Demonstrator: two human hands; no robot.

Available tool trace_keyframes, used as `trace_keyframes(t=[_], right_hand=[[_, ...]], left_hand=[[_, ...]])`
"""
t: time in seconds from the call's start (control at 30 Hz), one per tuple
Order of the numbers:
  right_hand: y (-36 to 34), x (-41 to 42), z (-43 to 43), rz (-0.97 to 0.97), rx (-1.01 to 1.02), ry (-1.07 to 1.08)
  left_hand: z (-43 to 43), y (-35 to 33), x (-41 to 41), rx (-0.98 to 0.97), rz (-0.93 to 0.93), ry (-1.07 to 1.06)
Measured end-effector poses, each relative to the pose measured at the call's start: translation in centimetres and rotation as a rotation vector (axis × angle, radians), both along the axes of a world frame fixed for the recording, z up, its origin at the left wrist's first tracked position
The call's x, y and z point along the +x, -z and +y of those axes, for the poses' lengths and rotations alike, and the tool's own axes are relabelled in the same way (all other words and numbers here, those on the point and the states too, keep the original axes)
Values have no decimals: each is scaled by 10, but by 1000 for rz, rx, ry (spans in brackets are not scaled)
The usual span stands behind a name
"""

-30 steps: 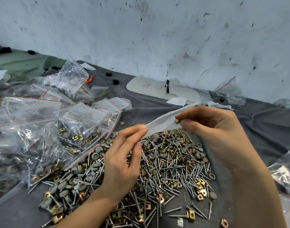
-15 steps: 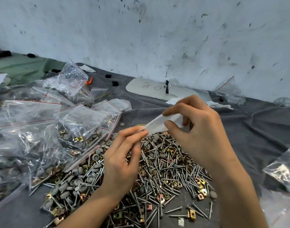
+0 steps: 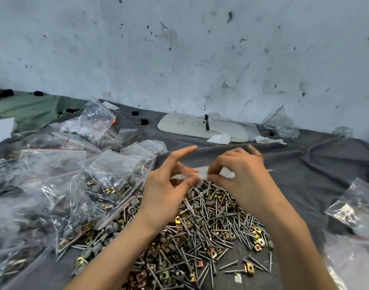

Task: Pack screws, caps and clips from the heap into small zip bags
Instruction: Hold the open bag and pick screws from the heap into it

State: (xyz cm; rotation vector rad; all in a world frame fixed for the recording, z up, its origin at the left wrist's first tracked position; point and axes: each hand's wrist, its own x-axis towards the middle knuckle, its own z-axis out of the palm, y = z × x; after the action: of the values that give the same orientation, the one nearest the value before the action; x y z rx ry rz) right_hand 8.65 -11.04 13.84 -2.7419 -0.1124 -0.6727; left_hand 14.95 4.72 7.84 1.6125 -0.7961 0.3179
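A grey cloth (image 3: 305, 164) covers the whole surface up to the stained wall. Along its left edge a pile of filled bags (image 3: 54, 185) spreads wide, each showing screws, grey caps and brass clips through the plastic; these look packed already, though whether all are zipped I cannot tell. More bags (image 3: 350, 208) lie at the right edge, at least one with parts inside. At the middle of the near edge sits the heap (image 3: 200, 227), mostly long screws mixed with caps and square clips; it is large and loose, so by my reckoning a good share of the work remains. A white board (image 3: 179, 125) lies flat at the far edge.

Above the heap's far side the left hand (image 3: 167, 189) pinches one end of a small zip bag (image 3: 198, 172) between thumb and curled fingers, its forefinger straight; the right hand (image 3: 242, 176) pinches the bag just beside it with thumb and forefinger. The bag is blurred and looks flat; whether anything is inside, or the mouth is open, I cannot tell. Judging by this, the present bag is being readied or sealed.
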Motion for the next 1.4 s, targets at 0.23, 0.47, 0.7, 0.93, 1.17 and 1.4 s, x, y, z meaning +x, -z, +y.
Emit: trace_keyframes(t=[0.23, 0.47, 0.7, 0.93, 1.17, 1.4], right_hand=[[22, -8, 10, 23, 96, -86], [29, -18, 10, -70, 213, -53], [33, -18, 19, -38, 230, -136], [38, -20, 19, -100, 127, -151], [45, -22, 12, -114, 121, -145], [47, -28, 0, -109, 78, -156]], left_hand=[[10, 3, 4, 93, 161, 154], [11, 6, -4, -32, 363, 203], [14, 10, -5, 53, 332, 307], [17, 5, -8, 142, 215, 309], [14, 7, -9, 136, 197, 248], [6, 9, -15, 225, 104, 201]])
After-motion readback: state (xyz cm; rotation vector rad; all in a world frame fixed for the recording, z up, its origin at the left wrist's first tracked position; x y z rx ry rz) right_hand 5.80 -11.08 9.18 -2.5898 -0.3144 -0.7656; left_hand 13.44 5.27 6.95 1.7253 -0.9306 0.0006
